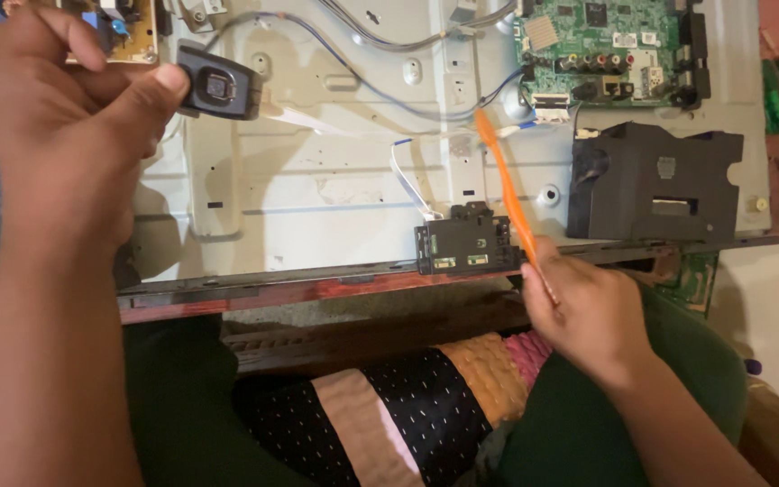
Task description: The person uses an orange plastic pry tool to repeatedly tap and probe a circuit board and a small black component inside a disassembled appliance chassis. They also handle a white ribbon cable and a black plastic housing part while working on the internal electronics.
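Hands are up over an opened flat-screen chassis that lies face down across the person's lap and a red-brown table edge. The left hand (60,135) is raised at the far left, thumb and fingers pinched on a small dark module (218,86) with a square window in its middle; a pale flat ribbon (304,115) runs from it to the right, down onto the metal back panel (317,180). The right hand (588,311) sits near the panel's near edge, fingers curled closed around the lower end of an orange pry tool (502,176), which slants up and to the left, its tip over the panel just below the green board (601,45) at the far right.

Just left of the right hand, a small black box (462,243) with two light tabs sits on the panel's near rim, a white flat cable (407,180) looping up from it. Right of the tool lies a large black plastic cover (651,180). Grey and blue wires (362,77) cross the far part of the panel. A yellowish board (123,32) shows at the far left, partly behind the left hand. Green-handled screwdrivers (777,104) lie on the table at the far right. A patchwork cloth (407,406) covers the lap below.
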